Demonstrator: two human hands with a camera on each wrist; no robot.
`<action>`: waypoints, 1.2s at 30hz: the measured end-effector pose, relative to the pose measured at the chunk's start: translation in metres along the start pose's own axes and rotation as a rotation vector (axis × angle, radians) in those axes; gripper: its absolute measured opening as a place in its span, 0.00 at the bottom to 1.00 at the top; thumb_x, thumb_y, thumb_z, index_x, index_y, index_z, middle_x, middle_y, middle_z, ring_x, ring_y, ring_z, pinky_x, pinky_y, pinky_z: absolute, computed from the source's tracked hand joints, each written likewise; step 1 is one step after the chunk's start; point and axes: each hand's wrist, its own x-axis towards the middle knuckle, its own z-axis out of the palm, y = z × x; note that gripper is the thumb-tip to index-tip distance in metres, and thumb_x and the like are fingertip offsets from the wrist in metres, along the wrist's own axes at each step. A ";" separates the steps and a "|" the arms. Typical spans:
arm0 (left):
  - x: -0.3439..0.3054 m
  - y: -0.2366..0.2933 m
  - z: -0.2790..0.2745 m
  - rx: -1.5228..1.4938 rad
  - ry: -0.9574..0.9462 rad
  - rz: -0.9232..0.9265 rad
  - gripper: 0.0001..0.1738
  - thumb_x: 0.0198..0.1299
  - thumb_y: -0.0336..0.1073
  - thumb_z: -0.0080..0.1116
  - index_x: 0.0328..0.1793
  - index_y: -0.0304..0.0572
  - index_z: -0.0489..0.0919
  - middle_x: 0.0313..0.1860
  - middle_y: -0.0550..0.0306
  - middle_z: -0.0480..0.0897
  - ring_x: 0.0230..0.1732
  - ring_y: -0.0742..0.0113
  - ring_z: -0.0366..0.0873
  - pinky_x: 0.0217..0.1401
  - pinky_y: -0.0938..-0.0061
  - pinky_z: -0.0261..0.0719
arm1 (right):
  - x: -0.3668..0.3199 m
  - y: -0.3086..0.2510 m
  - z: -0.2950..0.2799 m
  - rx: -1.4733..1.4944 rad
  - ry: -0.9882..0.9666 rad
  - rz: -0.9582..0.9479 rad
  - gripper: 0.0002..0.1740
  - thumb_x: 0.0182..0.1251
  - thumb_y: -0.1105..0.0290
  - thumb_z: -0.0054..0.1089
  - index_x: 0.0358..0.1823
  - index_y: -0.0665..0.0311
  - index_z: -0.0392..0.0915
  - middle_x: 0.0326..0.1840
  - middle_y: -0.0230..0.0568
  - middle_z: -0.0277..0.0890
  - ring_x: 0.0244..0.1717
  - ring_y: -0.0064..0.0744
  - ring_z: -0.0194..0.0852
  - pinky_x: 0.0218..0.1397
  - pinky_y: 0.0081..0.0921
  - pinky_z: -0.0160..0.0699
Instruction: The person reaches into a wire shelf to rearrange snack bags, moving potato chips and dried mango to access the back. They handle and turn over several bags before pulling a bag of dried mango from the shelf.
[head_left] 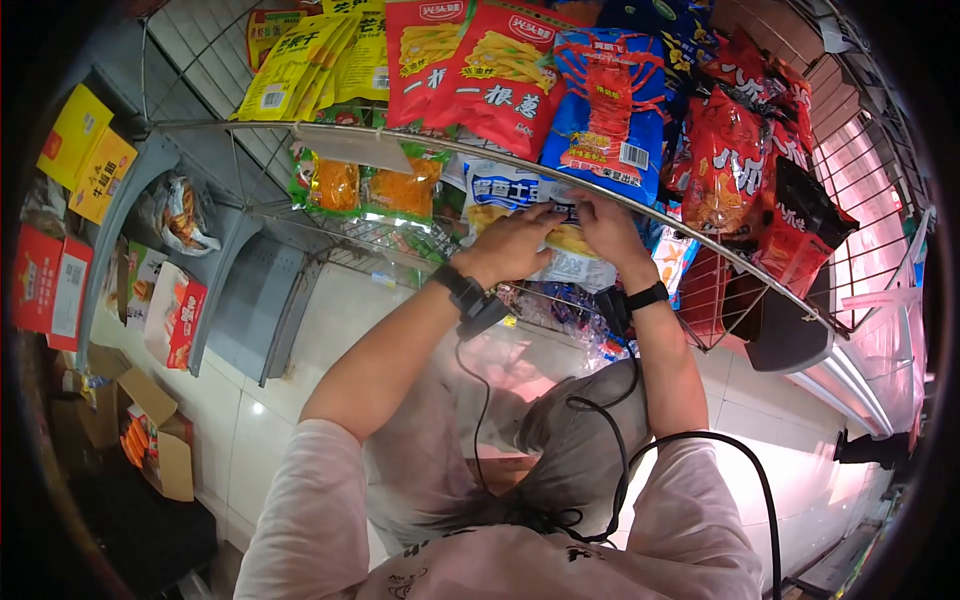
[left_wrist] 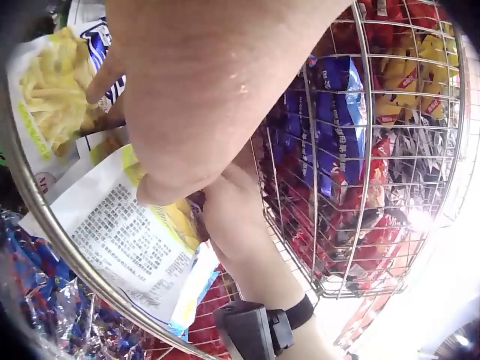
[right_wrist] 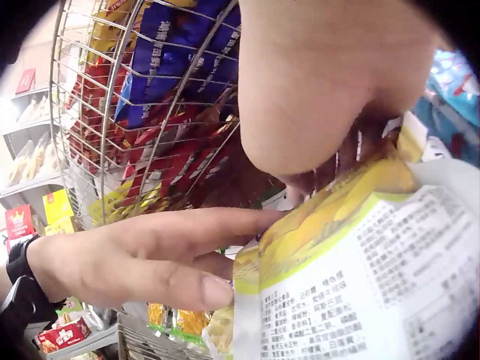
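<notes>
In the head view both hands are inside the lower basket of a wire rack, at white snack bags with yellow food pictures. My left hand reaches in with fingers extended over the bags. Its thumb lies near the edge of the front snack bag, which has printed text on its back. My right hand grips that bag at its upper edge, its fingers partly hidden behind the wrist in the right wrist view. Another white bag showing yellow fries stands behind, near the left fingers.
Above the hands, an upper wire basket holds red snack bags, a blue bag and yellow bags. Grey shelving stands at left, a cardboard box below it. A black cable runs from the wrists.
</notes>
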 end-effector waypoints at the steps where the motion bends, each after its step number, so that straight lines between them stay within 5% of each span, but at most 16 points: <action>1: 0.000 0.000 0.000 0.014 -0.009 -0.009 0.34 0.64 0.41 0.59 0.76 0.41 0.68 0.76 0.40 0.67 0.74 0.43 0.67 0.75 0.58 0.69 | 0.001 -0.003 -0.002 0.067 0.090 -0.001 0.12 0.67 0.69 0.59 0.47 0.67 0.82 0.43 0.59 0.83 0.45 0.59 0.83 0.48 0.46 0.81; 4: 0.001 -0.001 -0.001 -0.006 -0.028 -0.032 0.34 0.65 0.42 0.58 0.76 0.41 0.67 0.77 0.41 0.66 0.75 0.44 0.67 0.75 0.57 0.68 | 0.003 -0.010 -0.010 -0.047 0.266 0.074 0.11 0.66 0.68 0.61 0.45 0.65 0.83 0.40 0.57 0.84 0.42 0.57 0.85 0.46 0.45 0.82; 7: 0.000 0.000 -0.003 -0.024 -0.044 -0.050 0.33 0.66 0.42 0.57 0.77 0.41 0.67 0.78 0.41 0.65 0.75 0.44 0.66 0.75 0.58 0.68 | -0.003 0.011 -0.012 -0.130 0.238 0.175 0.12 0.68 0.65 0.60 0.48 0.62 0.83 0.45 0.55 0.84 0.49 0.60 0.82 0.54 0.46 0.81; 10: -0.001 0.000 -0.004 -0.021 -0.063 -0.065 0.34 0.66 0.42 0.58 0.77 0.41 0.67 0.79 0.41 0.64 0.76 0.44 0.65 0.76 0.58 0.68 | -0.003 0.022 -0.012 -0.152 0.285 0.147 0.10 0.65 0.65 0.63 0.42 0.63 0.84 0.37 0.54 0.85 0.40 0.57 0.85 0.44 0.44 0.84; 16: -0.002 0.000 -0.006 -0.011 -0.078 -0.057 0.36 0.65 0.40 0.58 0.78 0.41 0.65 0.80 0.40 0.63 0.78 0.45 0.62 0.79 0.59 0.65 | -0.005 0.005 -0.019 -0.318 0.142 0.198 0.14 0.68 0.59 0.60 0.39 0.63 0.84 0.39 0.54 0.85 0.40 0.62 0.82 0.45 0.49 0.81; 26: -0.002 0.000 -0.005 -0.005 -0.080 -0.048 0.36 0.63 0.39 0.58 0.78 0.41 0.65 0.79 0.39 0.63 0.78 0.45 0.62 0.78 0.56 0.64 | -0.007 0.018 -0.019 -0.310 0.224 0.196 0.15 0.70 0.58 0.58 0.40 0.62 0.85 0.39 0.55 0.85 0.41 0.62 0.82 0.47 0.49 0.80; 28: -0.002 -0.002 -0.004 -0.004 -0.056 -0.033 0.36 0.63 0.39 0.58 0.78 0.41 0.66 0.79 0.38 0.64 0.78 0.44 0.63 0.78 0.56 0.65 | -0.001 0.012 -0.031 -0.156 -0.207 0.618 0.29 0.76 0.45 0.45 0.67 0.56 0.74 0.67 0.56 0.75 0.72 0.61 0.64 0.76 0.44 0.62; 36: -0.002 0.003 -0.009 -0.014 -0.017 -0.011 0.32 0.62 0.37 0.58 0.74 0.42 0.70 0.78 0.38 0.65 0.75 0.43 0.67 0.75 0.57 0.69 | -0.009 0.038 -0.019 -0.154 -0.106 0.480 0.29 0.77 0.45 0.46 0.69 0.55 0.72 0.71 0.54 0.71 0.72 0.60 0.64 0.75 0.43 0.63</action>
